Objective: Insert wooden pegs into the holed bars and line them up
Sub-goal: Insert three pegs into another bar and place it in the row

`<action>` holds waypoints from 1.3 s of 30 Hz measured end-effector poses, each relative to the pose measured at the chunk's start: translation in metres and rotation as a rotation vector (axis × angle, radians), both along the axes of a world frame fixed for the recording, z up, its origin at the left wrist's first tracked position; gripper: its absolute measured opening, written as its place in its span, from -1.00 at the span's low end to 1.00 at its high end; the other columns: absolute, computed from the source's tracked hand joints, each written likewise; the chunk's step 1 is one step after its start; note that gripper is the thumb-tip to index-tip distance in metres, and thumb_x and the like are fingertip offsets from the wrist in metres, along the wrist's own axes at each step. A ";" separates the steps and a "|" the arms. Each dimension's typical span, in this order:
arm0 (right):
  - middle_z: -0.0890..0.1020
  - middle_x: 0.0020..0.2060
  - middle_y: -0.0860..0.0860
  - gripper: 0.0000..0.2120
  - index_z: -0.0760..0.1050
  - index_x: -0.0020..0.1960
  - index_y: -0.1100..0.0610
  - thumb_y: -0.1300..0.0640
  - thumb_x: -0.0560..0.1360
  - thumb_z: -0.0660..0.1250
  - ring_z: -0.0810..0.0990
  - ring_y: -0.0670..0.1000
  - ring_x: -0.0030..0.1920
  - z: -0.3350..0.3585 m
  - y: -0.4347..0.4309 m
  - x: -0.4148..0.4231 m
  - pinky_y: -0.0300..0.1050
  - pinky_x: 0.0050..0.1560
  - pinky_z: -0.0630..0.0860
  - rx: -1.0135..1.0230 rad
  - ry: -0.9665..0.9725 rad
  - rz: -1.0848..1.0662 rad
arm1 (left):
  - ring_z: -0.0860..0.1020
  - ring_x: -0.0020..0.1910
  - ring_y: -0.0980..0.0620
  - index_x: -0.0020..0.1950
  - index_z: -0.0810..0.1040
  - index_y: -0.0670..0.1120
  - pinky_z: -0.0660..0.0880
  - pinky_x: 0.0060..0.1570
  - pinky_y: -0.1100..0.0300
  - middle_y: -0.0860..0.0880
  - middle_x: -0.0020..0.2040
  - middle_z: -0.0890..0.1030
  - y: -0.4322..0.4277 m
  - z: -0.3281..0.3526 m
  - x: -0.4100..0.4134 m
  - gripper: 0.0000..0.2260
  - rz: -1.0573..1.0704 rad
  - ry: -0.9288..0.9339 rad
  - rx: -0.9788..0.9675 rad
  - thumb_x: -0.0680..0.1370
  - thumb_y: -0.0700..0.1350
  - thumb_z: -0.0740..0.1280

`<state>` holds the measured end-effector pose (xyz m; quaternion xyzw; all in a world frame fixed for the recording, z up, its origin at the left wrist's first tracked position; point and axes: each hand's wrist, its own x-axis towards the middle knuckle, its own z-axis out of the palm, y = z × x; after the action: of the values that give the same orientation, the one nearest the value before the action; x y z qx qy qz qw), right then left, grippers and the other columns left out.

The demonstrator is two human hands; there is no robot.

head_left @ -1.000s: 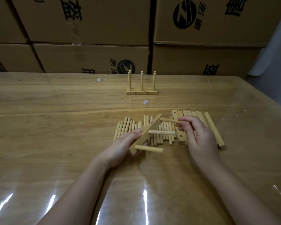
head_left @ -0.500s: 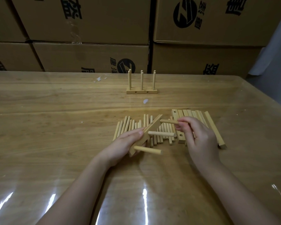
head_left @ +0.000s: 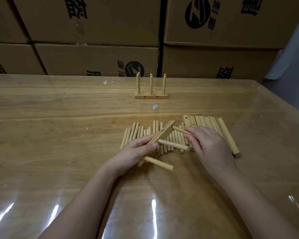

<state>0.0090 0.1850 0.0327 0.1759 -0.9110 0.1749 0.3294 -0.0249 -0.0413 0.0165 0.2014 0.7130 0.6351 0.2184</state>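
My left hand [head_left: 135, 154] grips a holed wooden bar [head_left: 164, 133], held tilted on edge above the table. Two pegs stick out of it to the right, a near peg [head_left: 160, 163] and a middle peg [head_left: 174, 145]. My right hand [head_left: 209, 144] pinches a third peg [head_left: 179, 129] whose tip sits at the bar's far hole. Loose pegs [head_left: 136, 133] lie in a row under the hands. Spare bars [head_left: 212, 123] lie side by side at the right. Farther back stand finished bars with upright pegs [head_left: 151, 96].
Stacked cardboard boxes [head_left: 97, 56] wall off the far side of the wooden table [head_left: 59, 135]. The table's right edge [head_left: 283, 107] runs diagonally beside the spare bars. Small white scraps [head_left: 106, 83] lie near the back.
The third peg in my right hand has slid left until its tip meets the bar's far hole. My left hand and the bar have barely moved.
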 end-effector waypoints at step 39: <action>0.65 -0.26 -0.01 -0.82 0.61 0.08 0.14 0.17 0.53 0.30 0.56 -0.06 -0.29 -0.008 -0.008 -0.005 -0.23 -0.32 0.45 -0.371 -0.262 -0.051 | 0.49 -0.30 0.10 0.20 0.44 0.30 0.41 -0.38 0.30 0.01 -0.12 0.59 0.006 -0.002 0.000 -0.64 0.030 0.006 -0.105 0.57 -0.16 0.31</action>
<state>0.0044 0.1772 0.0247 0.0649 -0.9024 0.3524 0.2394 -0.0250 -0.0354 0.0149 0.1810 0.7490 0.5993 0.2171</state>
